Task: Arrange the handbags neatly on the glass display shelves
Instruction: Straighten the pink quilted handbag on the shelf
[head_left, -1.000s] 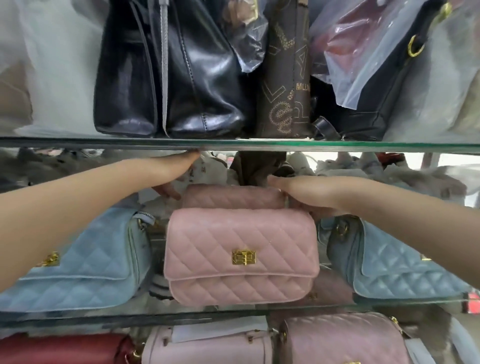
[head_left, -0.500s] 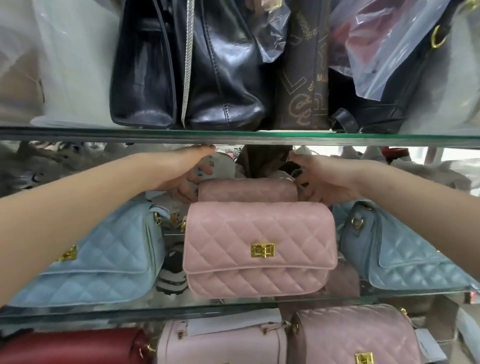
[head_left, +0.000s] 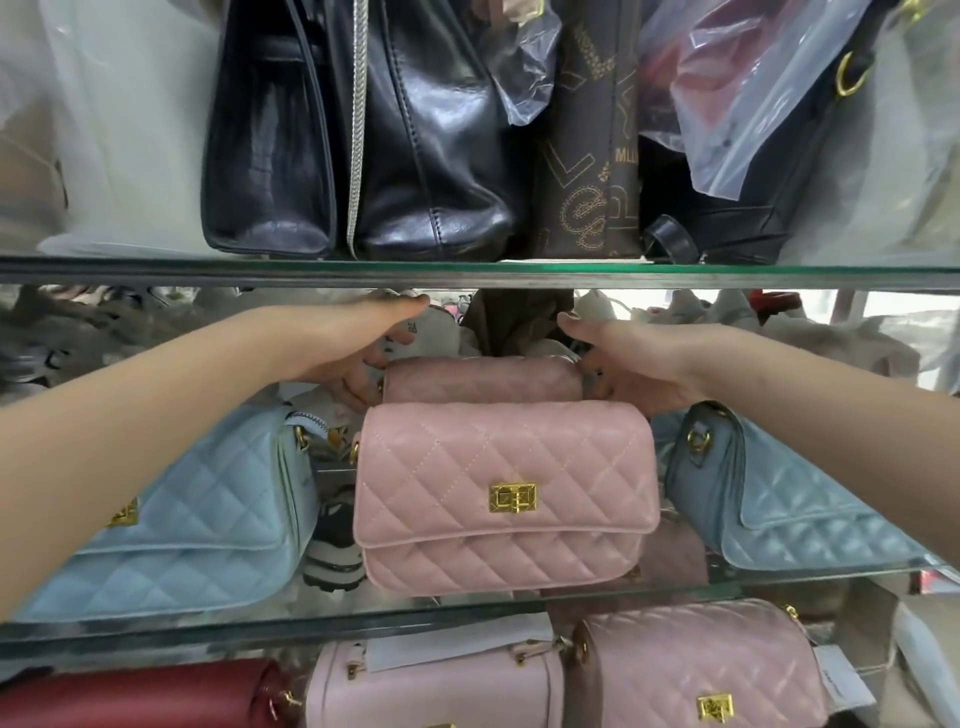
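Glass display shelves, three levels in view, packed with handbags. Middle shelf (head_left: 208, 631) holds 4 quilted bags: 2 pink, 2 light blue. Front pink bag (head_left: 506, 499) stands upright at the centre with its gold clasp facing out. Rear pink bag (head_left: 483, 382) is directly behind it, touching. Left blue bag (head_left: 182, 530) and right blue bag (head_left: 789, 509) flank the pink pair.

Upper shelf (head_left: 156, 273): left black bag (head_left: 270, 156) and right black bag (head_left: 431, 156) side by side, 1 brown monogram bag (head_left: 592, 156), and clear plastic wrap (head_left: 753, 104) over another dark bag at right. Lowest level: 1 red bag (head_left: 140, 696), 1 pale pink bag (head_left: 431, 691), 1 lower quilted pink bag (head_left: 696, 670).

Left hand (head_left: 358, 353) grips the left end of the rear pink bag, fingers curled round it. Right hand (head_left: 634, 364) grips the right end the same way. Both forearms reach in between the upper and middle shelves. Clutter behind the bags is blurred, can't tell what it is.
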